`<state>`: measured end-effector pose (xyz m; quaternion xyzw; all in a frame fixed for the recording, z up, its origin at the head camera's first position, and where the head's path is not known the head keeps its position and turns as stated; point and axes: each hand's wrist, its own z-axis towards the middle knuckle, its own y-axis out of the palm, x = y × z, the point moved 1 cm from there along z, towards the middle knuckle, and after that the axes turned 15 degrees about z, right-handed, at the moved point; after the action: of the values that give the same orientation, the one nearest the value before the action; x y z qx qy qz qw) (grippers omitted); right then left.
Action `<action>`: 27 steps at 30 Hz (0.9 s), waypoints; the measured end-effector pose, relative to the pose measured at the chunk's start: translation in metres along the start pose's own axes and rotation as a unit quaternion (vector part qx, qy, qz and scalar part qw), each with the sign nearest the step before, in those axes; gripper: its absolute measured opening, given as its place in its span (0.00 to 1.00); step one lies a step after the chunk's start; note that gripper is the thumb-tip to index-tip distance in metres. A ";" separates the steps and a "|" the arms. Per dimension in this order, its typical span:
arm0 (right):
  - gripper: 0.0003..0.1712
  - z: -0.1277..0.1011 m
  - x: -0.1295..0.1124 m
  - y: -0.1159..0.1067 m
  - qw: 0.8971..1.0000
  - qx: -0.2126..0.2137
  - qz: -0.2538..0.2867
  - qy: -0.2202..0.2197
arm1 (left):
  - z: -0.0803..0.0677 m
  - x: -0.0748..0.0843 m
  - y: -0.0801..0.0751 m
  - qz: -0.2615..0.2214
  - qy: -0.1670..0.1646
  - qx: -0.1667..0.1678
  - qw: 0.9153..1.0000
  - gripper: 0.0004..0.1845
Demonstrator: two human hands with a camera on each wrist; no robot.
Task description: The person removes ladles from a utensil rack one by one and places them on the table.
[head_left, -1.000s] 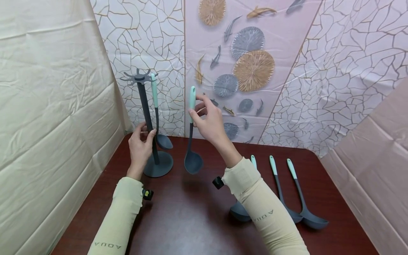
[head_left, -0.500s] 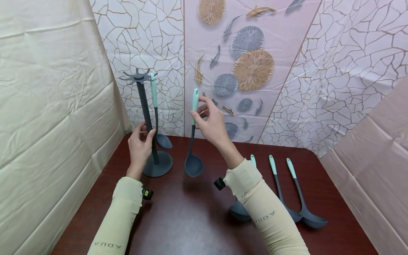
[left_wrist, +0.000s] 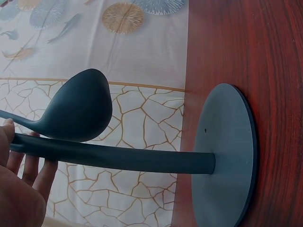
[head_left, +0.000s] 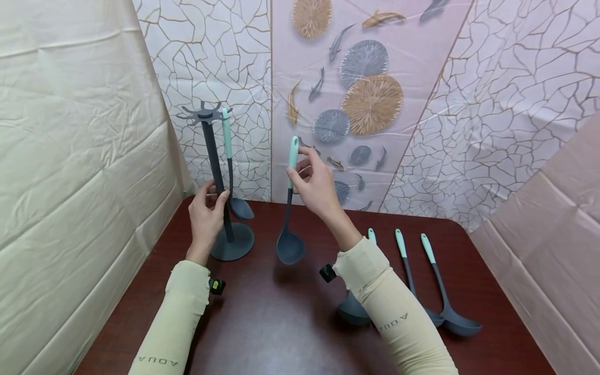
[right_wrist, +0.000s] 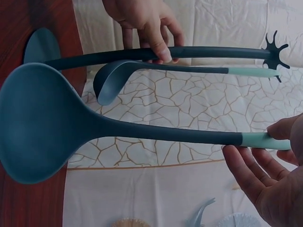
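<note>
In the head view, my left hand (head_left: 205,219) grips the post of a dark grey utensil stand (head_left: 213,156), which stands upright on its round base. A ladle with a mint handle (head_left: 227,136) hangs from one of the hooks at its top; its dark bowl (left_wrist: 83,106) faces the left wrist camera beside the post. To the right of the stand, my right hand (head_left: 319,187) pinches the mint handle of another ladle (head_left: 290,248) between thumb and fingers. That ladle is held upright, bowl down, above the table. The right wrist view shows its bowl (right_wrist: 40,123) large and near.
Three more mint-handled ladles lie at the right of the dark red table (head_left: 262,323): one partly behind my right sleeve (head_left: 352,311), a middle ladle (head_left: 407,271), and an outer ladle (head_left: 461,325) whose bowl meets the middle one's. Patterned cloth (head_left: 234,52) backs the table.
My right hand has moved right and slightly down with its ladle, widening the gap to the stand. The left hand, the stand and the hanging ladle keep their places.
</note>
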<state>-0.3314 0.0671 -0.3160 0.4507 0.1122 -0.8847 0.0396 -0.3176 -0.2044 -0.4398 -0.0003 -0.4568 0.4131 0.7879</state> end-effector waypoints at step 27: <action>0.24 -0.011 0.021 -0.009 0.999 -0.005 -0.025 0.028 | -0.001 0.001 0.000 0.009 0.001 0.000 1.000 0.21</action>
<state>-0.3361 0.0792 -0.3376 0.4719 0.1291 -0.8720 0.0163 -0.3167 -0.2037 -0.4392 -0.0047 -0.4555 0.4202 0.7848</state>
